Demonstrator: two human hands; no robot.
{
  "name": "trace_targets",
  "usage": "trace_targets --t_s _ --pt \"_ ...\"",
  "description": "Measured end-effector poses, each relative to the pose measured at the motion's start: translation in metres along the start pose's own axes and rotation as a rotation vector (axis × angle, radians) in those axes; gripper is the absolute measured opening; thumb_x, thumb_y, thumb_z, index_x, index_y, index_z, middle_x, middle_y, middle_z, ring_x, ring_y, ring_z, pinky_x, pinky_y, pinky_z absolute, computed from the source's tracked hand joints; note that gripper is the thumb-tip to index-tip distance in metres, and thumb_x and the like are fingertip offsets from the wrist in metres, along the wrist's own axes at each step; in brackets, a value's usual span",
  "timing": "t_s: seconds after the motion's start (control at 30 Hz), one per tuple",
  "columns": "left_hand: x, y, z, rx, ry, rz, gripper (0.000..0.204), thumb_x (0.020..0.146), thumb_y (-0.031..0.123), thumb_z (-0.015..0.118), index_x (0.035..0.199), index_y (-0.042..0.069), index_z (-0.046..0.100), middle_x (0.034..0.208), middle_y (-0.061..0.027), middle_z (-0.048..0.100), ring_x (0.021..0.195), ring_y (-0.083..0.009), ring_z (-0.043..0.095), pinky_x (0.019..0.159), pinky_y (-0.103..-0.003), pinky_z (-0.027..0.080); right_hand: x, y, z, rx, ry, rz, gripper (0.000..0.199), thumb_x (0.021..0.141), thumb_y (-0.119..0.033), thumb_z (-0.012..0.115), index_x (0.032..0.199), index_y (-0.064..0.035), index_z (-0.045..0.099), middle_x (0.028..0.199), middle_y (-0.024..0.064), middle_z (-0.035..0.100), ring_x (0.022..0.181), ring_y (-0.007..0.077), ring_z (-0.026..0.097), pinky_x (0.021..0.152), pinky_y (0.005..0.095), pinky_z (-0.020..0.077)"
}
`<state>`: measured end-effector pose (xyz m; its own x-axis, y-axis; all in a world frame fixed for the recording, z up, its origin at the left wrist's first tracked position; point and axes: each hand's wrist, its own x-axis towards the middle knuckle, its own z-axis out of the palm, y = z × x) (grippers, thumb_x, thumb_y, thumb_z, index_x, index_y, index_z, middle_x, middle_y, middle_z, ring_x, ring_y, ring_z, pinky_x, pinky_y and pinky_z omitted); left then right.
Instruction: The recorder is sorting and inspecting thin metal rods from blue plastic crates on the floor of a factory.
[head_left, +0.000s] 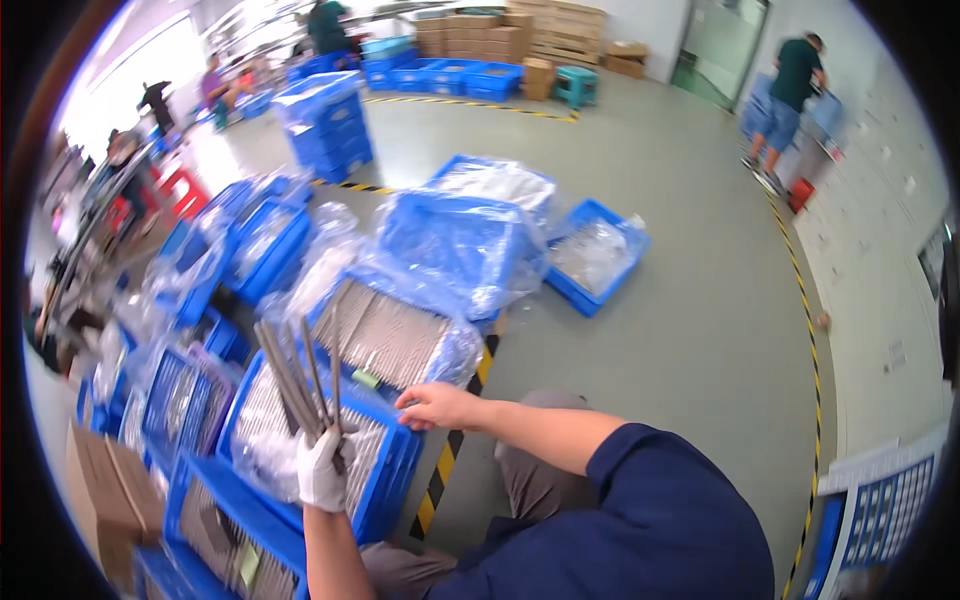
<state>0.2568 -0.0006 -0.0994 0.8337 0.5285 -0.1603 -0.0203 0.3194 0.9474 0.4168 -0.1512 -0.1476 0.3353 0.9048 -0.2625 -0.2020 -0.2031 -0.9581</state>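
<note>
My left hand (322, 470), in a white glove, is closed around a bundle of several thin grey metal rods (287, 375). They stand up from the fist and fan apart toward their tops. Below them is a blue crate (392, 462) filled with rows of similar rods, with crumpled clear plastic at its left side. My right hand (437, 407) is bare and hovers over the crate's far right corner. Its fingers are loosely bent and apart, and nothing shows in them. Just beyond lies another plastic-lined crate of rods (385, 330), with a small green piece (366, 379) at its near edge.
Plastic-lined blue crates (455, 245) crowd the left and far side. One lone crate (597, 255) stands on the floor to the right. Below left is another rod crate (215, 530) beside a cardboard box (105, 490). A person (790, 95) stands by the right wall.
</note>
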Motion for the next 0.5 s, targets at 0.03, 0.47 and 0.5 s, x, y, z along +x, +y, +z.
trace_targets --t_s 0.03,0.47,0.5 --pt "-0.013 0.011 0.011 -0.064 0.020 0.031 0.020 0.080 0.017 0.053 0.082 -0.003 0.053 0.055 -0.0034 0.047 0.043 -0.0094 0.041 0.040 -0.020 0.030 -0.003 -0.004 0.005 0.041 -0.022 0.046 0.026 0.079 -0.013 0.050 0.105 -0.0054 0.051 0.078 0.0051 0.059 0.065 0.0096 0.055 0.059 0.0209 0.0446" --pt "-0.058 0.015 -0.013 0.135 0.125 -0.068 0.014 0.074 0.009 0.052 0.079 -0.002 0.059 0.059 -0.0017 0.053 0.049 -0.0059 0.043 0.046 -0.020 0.034 0.033 -0.084 0.030 0.499 0.077 -0.312 0.027 0.087 -0.015 0.043 0.110 -0.0017 0.049 0.077 0.0039 0.055 0.068 0.0092 0.051 0.063 0.0227 0.0458" --pt "-0.057 0.015 -0.013 0.127 0.110 -0.085 0.014 0.074 0.008 0.052 0.080 -0.002 0.058 0.060 -0.0020 0.054 0.050 -0.0060 0.043 0.046 -0.020 0.034 0.035 -0.079 0.029 0.494 0.052 -0.311 0.028 0.087 -0.015 0.043 0.110 -0.0006 0.049 0.080 0.0055 0.057 0.071 0.0110 0.054 0.066 0.0245 0.0476"
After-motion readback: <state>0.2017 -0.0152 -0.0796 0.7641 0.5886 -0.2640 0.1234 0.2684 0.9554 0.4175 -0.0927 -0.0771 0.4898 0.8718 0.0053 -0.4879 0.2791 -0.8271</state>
